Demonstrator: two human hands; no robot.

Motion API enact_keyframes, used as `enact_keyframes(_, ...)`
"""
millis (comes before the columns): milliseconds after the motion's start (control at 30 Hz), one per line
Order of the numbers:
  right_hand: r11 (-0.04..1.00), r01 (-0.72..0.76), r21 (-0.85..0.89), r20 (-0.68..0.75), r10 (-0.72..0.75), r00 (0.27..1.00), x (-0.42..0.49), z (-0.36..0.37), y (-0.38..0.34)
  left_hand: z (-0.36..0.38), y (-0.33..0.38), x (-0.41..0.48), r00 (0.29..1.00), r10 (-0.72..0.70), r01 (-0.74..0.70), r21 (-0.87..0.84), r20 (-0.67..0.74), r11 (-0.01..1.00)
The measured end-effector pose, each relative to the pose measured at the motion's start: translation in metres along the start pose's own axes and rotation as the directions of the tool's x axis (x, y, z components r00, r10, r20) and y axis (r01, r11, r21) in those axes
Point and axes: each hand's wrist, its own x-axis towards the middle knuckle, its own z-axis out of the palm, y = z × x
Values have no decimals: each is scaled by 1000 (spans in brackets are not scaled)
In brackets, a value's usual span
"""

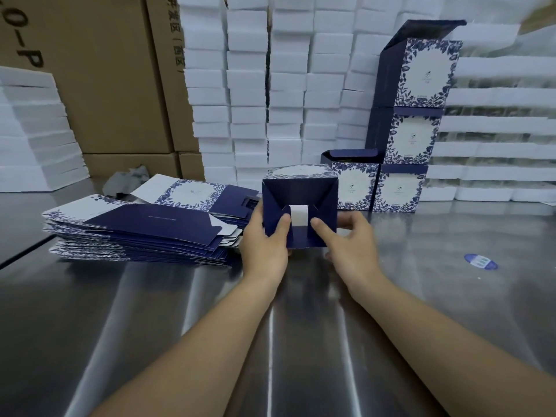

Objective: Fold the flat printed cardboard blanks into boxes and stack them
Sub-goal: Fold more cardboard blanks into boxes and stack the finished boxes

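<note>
Navy box [301, 194] gripped by fingers [256, 212] of left hand [264, 245] and right hand [350, 239], its half-closed bottom flaps [323, 200] facing both thumbs [282, 225].

Packing area of a warehouse or factory. Stacked white foam blocks [288, 94] and brown shipping cartons [120, 76] line the wall. The worktop [301, 326] is stainless steel.
</note>
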Motion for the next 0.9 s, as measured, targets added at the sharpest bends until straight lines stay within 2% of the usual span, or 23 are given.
enact_keyframes(133, 995, 45, -92, -77, -52, 996, 8, -6, 4, -1, 2, 0, 999, 2, 0, 45, -40, 999)
enact_keyframes(233, 999, 2, -44, -48, -4, 999, 10, -7, 6, -4, 4, 0, 998, -15, 19, 72, -58, 997)
enact_keyframes(333, 993, -99, 64, 47, 97, 994, 8, -8, 2, -5, 5, 3, 992, -106, 106, 5, -63, 994)
enact_keyframes(433, 976, -175, 133, 173, 151, 973, 8, -11, -1, -6, 8, 4, 984, -180, 179, -77, -6, 981)
enact_keyframes(600, 975, -192, 111, 305, 150, 940, 8, -18, -7, -5, 15, -2, 978, -169, 170, -2, 124, 985)
enact_keyframes(767, 964, -225, 138, 195, 196, 961, 2, -15, -15, -5, 14, -1, 985, -165, 168, 48, -55, 985)
enact_keyframes(900, 975, -218, 42, 93, 214, 972, 1, -15, -19, -3, 14, -3, 988, -144, 152, 155, -61, 976)
